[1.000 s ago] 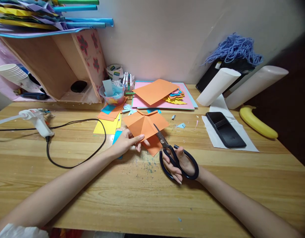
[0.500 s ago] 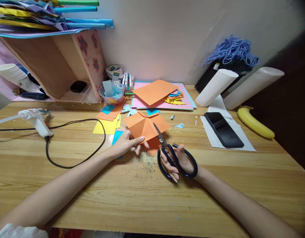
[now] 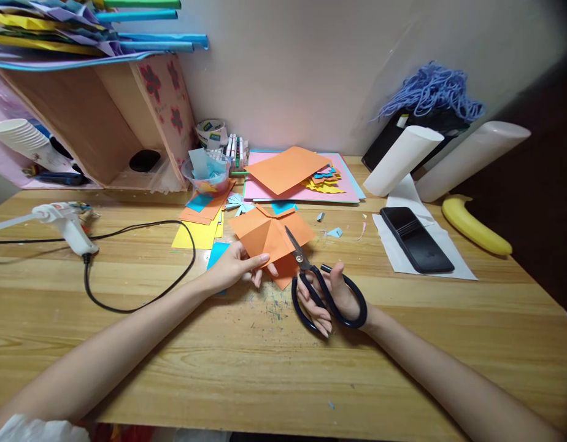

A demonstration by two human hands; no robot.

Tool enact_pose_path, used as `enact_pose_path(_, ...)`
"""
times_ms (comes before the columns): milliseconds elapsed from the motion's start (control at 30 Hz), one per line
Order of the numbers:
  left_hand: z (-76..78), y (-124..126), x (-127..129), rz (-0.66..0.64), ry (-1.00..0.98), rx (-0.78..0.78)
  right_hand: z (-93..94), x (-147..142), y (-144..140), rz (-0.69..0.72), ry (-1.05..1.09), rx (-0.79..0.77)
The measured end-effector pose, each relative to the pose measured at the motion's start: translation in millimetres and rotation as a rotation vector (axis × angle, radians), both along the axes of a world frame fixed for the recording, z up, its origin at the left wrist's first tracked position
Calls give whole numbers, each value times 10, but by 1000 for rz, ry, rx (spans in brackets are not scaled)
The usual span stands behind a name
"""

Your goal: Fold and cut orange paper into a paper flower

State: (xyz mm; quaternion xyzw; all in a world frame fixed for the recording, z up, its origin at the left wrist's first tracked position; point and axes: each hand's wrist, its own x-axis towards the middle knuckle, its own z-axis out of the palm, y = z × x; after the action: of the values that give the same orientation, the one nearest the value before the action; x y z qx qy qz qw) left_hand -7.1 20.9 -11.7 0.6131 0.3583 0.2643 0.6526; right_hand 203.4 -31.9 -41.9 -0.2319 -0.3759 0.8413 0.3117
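My left hand (image 3: 242,265) pinches the near edge of a creased orange sheet of paper (image 3: 265,236), thumb on top and fingers beneath. Black-handled scissors (image 3: 302,261) sit in my right hand (image 3: 332,301), its fingers and thumb in the handle loops. The blades lie against the right part of the orange sheet; whether they cut into it I cannot tell. Under the sheet, another orange piece (image 3: 283,272) pokes out toward me. A blue paper (image 3: 218,253) lies beneath my left hand.
A glue gun (image 3: 69,227) with its looping cord is at the left. Yellow paper (image 3: 189,234), a plastic bowl (image 3: 207,178) and stacked coloured sheets (image 3: 288,172) stand behind my hands. On the right are a phone (image 3: 416,239), a banana (image 3: 475,226) and white rolls (image 3: 403,161).
Almost nothing differs. The view has shifted very slightly, while both hands, the orange sheet and the scissors keep the same pose.
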Motion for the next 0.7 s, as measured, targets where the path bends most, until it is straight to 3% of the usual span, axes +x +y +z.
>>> enact_pose_path(700,-16,-7,-13,-66,7,-5,-18,-16,-4,-42,-18,7)
